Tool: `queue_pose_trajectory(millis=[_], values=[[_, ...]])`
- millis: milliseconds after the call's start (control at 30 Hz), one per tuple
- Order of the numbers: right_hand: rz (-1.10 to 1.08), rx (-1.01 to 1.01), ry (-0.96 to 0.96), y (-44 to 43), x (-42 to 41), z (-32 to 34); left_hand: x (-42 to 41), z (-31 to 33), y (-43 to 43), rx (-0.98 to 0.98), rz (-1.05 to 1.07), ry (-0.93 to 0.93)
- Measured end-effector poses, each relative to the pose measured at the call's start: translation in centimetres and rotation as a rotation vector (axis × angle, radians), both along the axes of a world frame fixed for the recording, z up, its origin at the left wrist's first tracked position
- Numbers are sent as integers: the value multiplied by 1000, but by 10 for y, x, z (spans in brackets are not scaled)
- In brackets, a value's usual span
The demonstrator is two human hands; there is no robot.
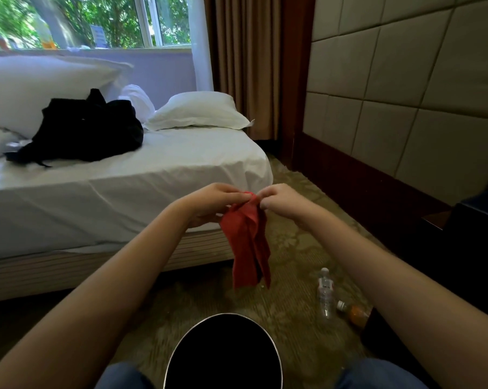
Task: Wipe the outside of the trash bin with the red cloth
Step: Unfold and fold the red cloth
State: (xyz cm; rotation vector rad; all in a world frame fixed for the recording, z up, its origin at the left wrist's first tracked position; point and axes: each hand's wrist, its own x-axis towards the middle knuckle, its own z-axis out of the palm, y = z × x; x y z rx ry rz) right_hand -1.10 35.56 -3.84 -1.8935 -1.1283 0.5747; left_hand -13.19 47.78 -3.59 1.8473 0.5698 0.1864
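- At centre frame, the left hand (212, 204) and the right hand (282, 202) are raised side by side, both pinching the top edge of a crumpled red fabric cloth (248, 242) between fingertips and thumb
- Red cloth hangs free below the hands in loose folds, clear of the floor and well above the bin
- Round black trash bin with a silver metal rim (226, 314) stands at bottom centre, mouth open towards the camera, between two knees in blue denim (119, 377); neither hand nor cloth touches it
- Patterned olive carpet (293, 248) covers the floor; on it at lower right lie a clear plastic water bottle (325, 293) and, just beside it, a small bottle of orange liquid (355, 314)
- Left half of frame: a bed with a white sheet (125, 197), bearing a black fabric bag (88, 133) and a white pillow (200, 110)
- Upper left: a window (96, 21) showing green foliage
- Upper centre: brown pleated curtains (245, 66)
- Upper right: a beige padded wall of square panels (405, 94)
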Motion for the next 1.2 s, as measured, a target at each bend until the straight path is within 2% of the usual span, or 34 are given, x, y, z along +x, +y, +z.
queue_pose_trajectory(millis=[100, 200, 400, 500, 633, 733, 833, 933, 1200], values=[[-20, 30, -228, 1, -2, -8, -6, 4, 1, 17, -67, -19], [71, 238, -184, 6, -6, -16, -11, 9, 1, 5, -130, -55], [43, 412, -241, 14, -14, -30, -16, 14, 4, 56, -80, -111], [26, 373, -215, 10, -10, -34, -23, 17, 9, 166, -77, -103], [126, 195, -69, 3, 2, -35, -31, 21, 13, 349, -77, -35], [185, 68, -40, -3, 6, -34, -31, 20, 15, 616, -58, 48], [185, -27, -96, -3, 9, -31, -34, 14, 19, 794, -37, 120], [156, 4, -163, -1, 11, -24, -37, 6, 23, 890, 12, 136], [52, 197, -507, 3, 13, -10, -29, 6, 20, 923, 122, -34]])
